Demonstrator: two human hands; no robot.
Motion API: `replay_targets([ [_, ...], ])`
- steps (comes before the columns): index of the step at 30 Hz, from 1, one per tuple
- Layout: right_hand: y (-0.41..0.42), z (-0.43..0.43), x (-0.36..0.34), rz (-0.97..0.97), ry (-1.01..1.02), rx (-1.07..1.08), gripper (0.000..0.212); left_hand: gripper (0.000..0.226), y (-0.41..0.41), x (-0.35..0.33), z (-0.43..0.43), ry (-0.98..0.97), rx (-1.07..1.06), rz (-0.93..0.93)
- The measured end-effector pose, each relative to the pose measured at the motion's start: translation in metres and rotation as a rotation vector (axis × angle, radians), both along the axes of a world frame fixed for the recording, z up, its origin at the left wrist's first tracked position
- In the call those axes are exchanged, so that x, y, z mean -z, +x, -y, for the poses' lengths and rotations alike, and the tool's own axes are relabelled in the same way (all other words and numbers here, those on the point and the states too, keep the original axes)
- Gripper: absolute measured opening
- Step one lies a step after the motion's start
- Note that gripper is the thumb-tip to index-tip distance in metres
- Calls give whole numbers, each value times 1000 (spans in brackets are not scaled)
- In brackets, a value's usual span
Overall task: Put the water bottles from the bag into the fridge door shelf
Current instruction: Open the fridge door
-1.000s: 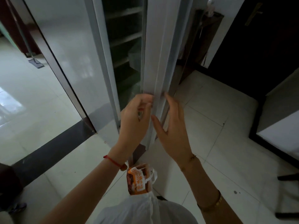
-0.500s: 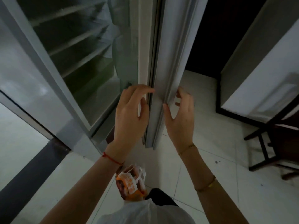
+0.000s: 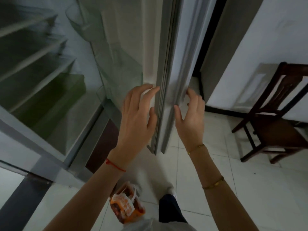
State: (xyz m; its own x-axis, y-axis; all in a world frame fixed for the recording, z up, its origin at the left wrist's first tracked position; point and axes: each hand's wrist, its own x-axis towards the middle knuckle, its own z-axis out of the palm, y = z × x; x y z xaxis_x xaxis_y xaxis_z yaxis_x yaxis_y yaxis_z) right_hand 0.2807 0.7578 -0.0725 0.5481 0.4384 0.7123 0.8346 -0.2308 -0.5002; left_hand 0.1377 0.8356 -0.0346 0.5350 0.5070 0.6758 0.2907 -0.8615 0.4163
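The fridge door (image 3: 168, 67) stands open edge-on in front of me, its clear door shelves (image 3: 120, 69) showing on the inner side. My left hand (image 3: 136, 119) rests with spread fingers against the door's inner edge. My right hand (image 3: 191, 117) curls its fingertips around the outer edge. An orange and white bag (image 3: 126, 204) sits on the floor below my arms; I cannot make out any water bottles in it.
The fridge interior (image 3: 38, 72) with several empty shelves opens to the left. A dark wooden chair (image 3: 275, 117) stands on the white tiled floor at the right, by a white wall. My dark trouser leg (image 3: 168, 209) is next to the bag.
The door has swung wider open, exposing more of the fridge interior and door shelves. Both hands stayed on the door's edge, and my view turned right, bringing the chair in.
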Motion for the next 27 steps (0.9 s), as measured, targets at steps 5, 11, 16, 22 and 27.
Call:
replay_targets([
  [5,45,-8,0,317,57,111,62,53,44,-5,-6,68,15,-32],
  [11,108,-18,8,535,-22,205,82,52,97,-8,-7,77,-45,-18],
  [16,160,-23,5,467,-73,83,75,50,144,-9,-9,124,-104,-14],
  [22,214,-28,-6,349,-141,-62,57,47,197,-9,-12,157,-141,-15],
  [27,246,-39,-16,222,-170,-146,61,47,233,-11,-22,199,-201,19],
])
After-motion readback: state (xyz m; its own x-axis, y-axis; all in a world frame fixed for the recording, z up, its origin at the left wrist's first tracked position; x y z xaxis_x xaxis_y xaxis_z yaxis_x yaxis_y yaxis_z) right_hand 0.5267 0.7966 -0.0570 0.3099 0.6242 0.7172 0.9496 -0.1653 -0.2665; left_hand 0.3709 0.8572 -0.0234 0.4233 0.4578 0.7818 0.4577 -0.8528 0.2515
